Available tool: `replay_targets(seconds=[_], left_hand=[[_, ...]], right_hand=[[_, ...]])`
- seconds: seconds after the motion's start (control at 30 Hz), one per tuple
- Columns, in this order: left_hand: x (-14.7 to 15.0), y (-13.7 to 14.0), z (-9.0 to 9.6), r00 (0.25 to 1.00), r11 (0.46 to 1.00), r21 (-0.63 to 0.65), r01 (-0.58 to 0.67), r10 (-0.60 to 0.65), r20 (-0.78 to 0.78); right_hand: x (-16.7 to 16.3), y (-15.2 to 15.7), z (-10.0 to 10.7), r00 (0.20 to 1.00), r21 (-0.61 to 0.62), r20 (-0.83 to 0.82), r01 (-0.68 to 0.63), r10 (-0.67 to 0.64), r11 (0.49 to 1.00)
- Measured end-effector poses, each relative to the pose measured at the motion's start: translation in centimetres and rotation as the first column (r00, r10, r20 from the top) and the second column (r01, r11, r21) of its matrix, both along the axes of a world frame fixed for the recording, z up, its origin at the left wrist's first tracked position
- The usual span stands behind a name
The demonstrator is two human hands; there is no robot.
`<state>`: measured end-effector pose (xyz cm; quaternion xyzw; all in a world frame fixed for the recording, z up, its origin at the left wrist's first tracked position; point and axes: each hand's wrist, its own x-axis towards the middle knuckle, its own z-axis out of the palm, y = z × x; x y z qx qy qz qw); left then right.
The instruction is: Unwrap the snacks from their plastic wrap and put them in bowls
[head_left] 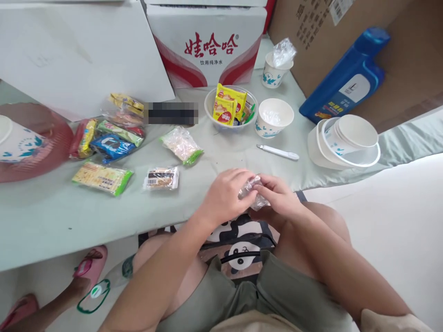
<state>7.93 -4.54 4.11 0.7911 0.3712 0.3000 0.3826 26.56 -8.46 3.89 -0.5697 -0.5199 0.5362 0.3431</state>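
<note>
Both hands meet at the table's front edge around a crumpled clear plastic wrapper point(260, 202). My left hand point(226, 193) curls over its left side, thumb pressed to it. My right hand point(282, 196) pinches the other side. Whether anything is inside the wrapper is hidden by the fingers. Beyond the hands lies a white-handled small blade or peeler-like tool point(278, 152). A paper bowl point(274, 117) with clear plastic in it stands behind that tool. Left of the hands lie a wrapped biscuit pack point(161, 178) and a green-edged snack packet point(182, 144).
A clear plastic bowl point(212, 119) holds yellow snack packets. Several packets point(114, 146) are heaped at left near a red basket point(58, 138). At right stand nested white containers point(316, 145) and a blue bottle point(346, 76). Boxes point(211, 46) line the back; another person's foot point(81, 286) shows lower left.
</note>
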Motion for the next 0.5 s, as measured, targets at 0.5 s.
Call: replay_targets(seconds=[0.5], left_hand=[[0.9,1.7,-1.1,0.943,0.904,-0.425,-0.038,0.172,0.283]], right_hand=[[4.0,5.5,2.9,0.743,0.528,0.512,0.123,-0.430,0.840]])
